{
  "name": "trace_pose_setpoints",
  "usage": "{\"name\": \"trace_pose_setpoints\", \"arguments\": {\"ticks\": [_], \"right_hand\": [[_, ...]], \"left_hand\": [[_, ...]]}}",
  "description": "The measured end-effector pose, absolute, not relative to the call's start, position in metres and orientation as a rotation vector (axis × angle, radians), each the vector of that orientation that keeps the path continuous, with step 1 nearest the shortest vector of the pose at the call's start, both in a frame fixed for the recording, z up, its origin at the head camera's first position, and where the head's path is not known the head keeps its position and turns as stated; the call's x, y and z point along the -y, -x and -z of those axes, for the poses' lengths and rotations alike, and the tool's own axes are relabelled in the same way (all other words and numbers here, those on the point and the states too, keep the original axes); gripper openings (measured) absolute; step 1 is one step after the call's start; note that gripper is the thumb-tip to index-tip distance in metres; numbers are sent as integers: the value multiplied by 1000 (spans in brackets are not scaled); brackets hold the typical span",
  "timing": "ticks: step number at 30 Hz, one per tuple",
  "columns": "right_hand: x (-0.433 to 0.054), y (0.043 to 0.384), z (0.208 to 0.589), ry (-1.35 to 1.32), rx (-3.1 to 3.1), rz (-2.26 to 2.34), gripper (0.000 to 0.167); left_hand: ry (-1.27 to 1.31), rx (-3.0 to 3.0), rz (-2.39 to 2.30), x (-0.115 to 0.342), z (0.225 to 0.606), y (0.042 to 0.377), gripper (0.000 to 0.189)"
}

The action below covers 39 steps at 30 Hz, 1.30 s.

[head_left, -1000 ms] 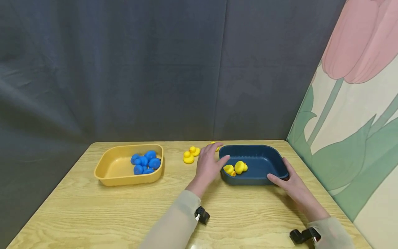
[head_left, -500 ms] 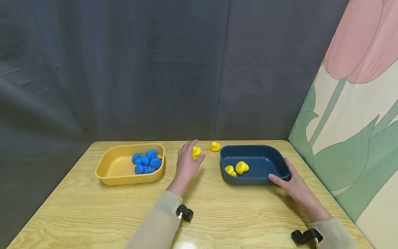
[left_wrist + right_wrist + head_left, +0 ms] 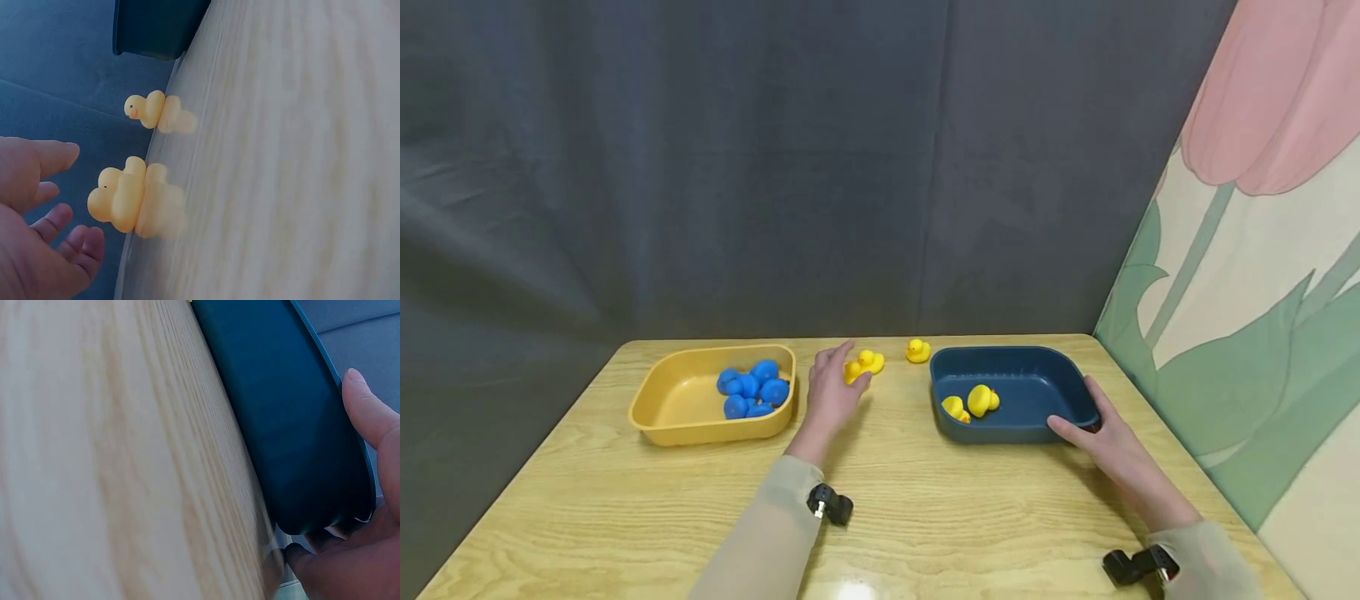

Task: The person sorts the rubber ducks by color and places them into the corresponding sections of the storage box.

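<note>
My left hand [image 3: 831,398] reaches over the table beside two yellow rubber ducks, thumb and fingers spread apart. The nearer duck [image 3: 852,372] is partly hidden by the hand, while the other duck [image 3: 871,361] stands just behind it. In the left wrist view a gap shows between my fingertips and the overlapping ducks [image 3: 119,197]. My right hand [image 3: 1116,450] grips the right end of a dark blue plastic bin [image 3: 1007,434], its thumb at the rim and its fingers round the end wall [image 3: 287,425]. Inside lie two tipped yellow ducks [image 3: 982,401].
A third standing yellow duck [image 3: 917,351] is near the table's back edge, left of the dark bin. On the left, a yellow bin [image 3: 700,435] holds several blue ducks [image 3: 752,390]. A dark curtain [image 3: 775,167] hangs behind the wooden table [image 3: 625,517].
My left hand has moved left from the dark bin's left rim, past the rear duck, to beside the nearer one. The right hand has stayed on the bin.
</note>
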State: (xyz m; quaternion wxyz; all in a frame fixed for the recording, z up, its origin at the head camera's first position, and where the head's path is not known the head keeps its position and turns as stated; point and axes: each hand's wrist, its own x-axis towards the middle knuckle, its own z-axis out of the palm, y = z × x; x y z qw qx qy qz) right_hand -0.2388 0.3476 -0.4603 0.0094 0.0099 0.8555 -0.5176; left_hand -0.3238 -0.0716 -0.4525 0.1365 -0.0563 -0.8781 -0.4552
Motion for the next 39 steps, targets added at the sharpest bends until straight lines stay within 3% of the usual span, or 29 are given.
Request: {"name": "trace_pose_setpoints", "arguments": {"ticks": [15,39], "right_hand": [[-348,237,456,-24,-2682,1598,115],[-348,242,457,-33,-2684,1564,114]], "left_hand": [[207,2610,1312,83,469,333,62],[156,2599,1295,85,479,336,43]]}}
